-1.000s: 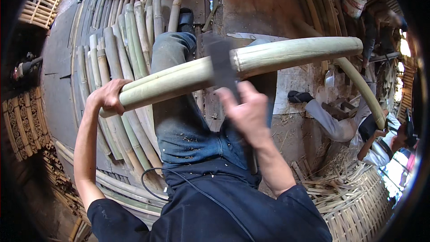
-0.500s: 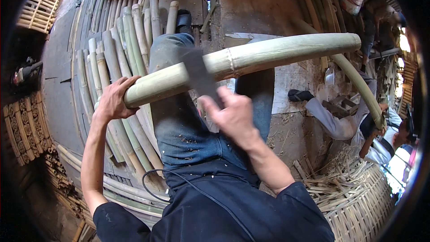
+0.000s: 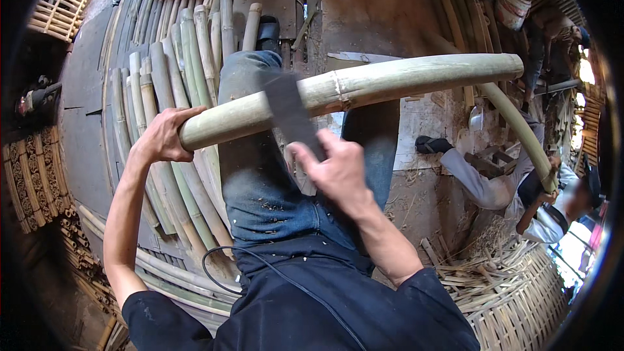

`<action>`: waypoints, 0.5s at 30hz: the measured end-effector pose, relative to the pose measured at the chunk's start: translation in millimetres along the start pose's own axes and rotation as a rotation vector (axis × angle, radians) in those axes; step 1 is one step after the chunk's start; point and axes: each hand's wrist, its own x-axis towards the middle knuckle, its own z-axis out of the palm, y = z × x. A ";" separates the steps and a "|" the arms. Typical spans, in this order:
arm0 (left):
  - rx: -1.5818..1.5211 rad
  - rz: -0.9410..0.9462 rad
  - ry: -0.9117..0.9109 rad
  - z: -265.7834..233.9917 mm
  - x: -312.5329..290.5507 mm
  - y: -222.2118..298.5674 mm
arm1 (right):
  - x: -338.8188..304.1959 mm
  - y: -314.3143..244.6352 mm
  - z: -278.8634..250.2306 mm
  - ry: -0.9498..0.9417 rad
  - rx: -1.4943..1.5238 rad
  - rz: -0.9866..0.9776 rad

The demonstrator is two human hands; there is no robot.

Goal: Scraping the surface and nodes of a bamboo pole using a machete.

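I'm holding 1 bamboo pole (image 3: 416,81) and 1 dark flat tool (image 3: 285,105).
My left hand (image 3: 168,136) is wrapping round the pole's left end; my right hand (image 3: 341,172) is gripping the tool, which is crossing the pole, itself spanning over my legs (image 3: 257,185).

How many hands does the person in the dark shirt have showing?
2. The left hand grips the left end of the pole; the right hand, nearer the middle, holds a dark, blurred blade. Some fingers are partly hidden.
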 end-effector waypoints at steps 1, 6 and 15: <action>-0.006 0.006 0.002 0.1 -0.5 -3.0 | 3.0 5.8 -17.9 0.068 -0.019 0.045; -0.154 -0.065 -0.074 -9.7 5.8 8.8 | 25.3 40.9 -102.1 0.486 -0.155 0.252; -0.143 -0.074 -0.091 -1.6 0.7 -5.0 | -1.6 4.1 6.8 -0.006 -0.056 -0.016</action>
